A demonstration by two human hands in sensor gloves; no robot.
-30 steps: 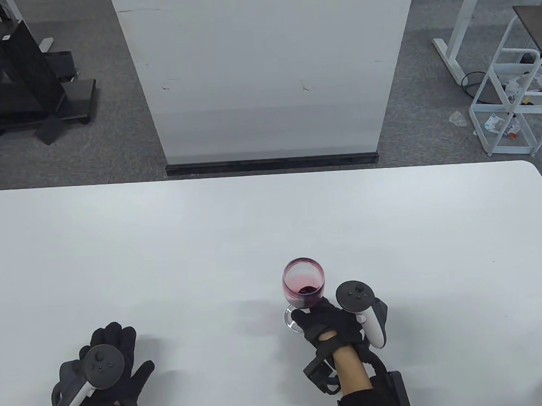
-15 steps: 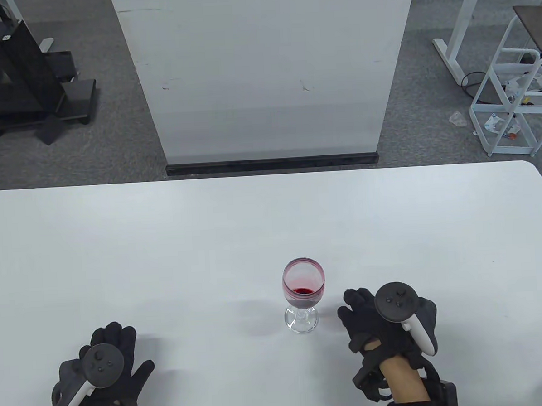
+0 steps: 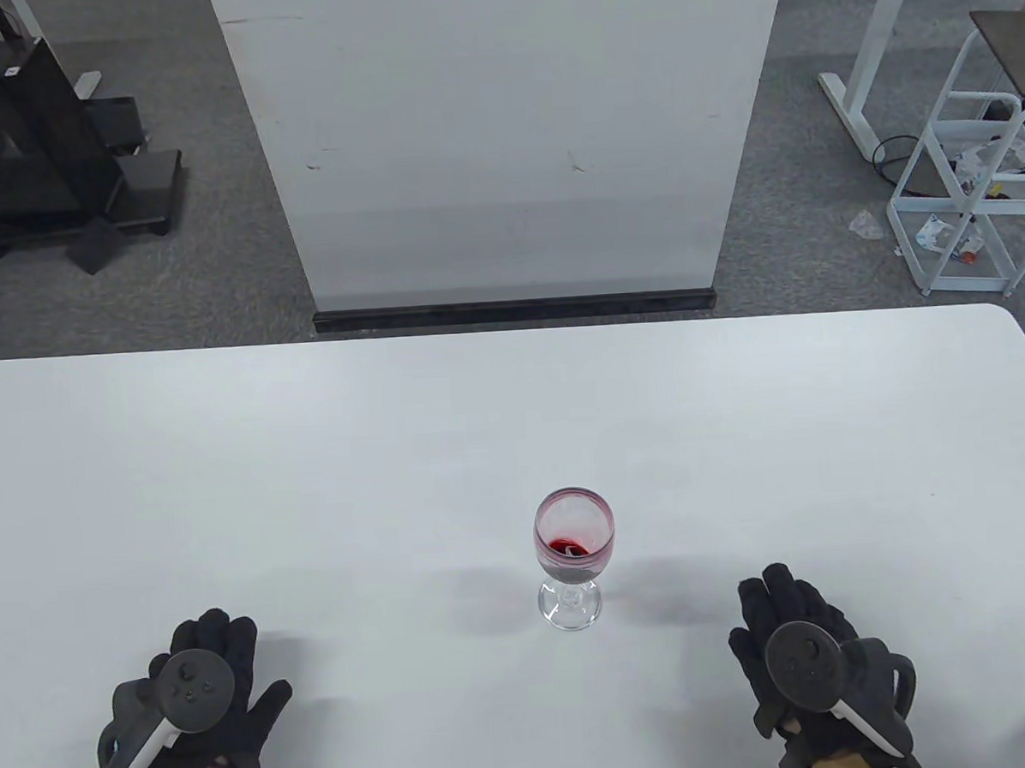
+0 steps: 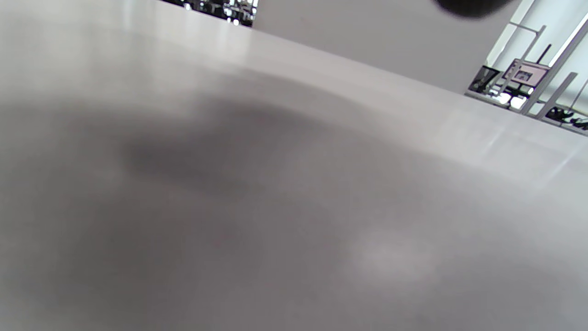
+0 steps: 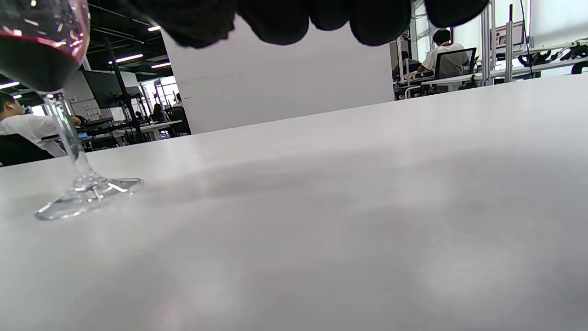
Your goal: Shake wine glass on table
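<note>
The wine glass (image 3: 575, 561) stands upright on the white bench (image 3: 396, 459), a little red wine in its bowl, with neither hand touching it. The right hand (image 3: 815, 673) lies flat with fingers spread, near the glass, and the left hand (image 3: 190, 705) lies flat and spread, well apart from it.

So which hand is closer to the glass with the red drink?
The right hand. It lies flat on the table, off to the right of the wine glass and not touching it. The left hand lies much farther away on the other side.
</note>
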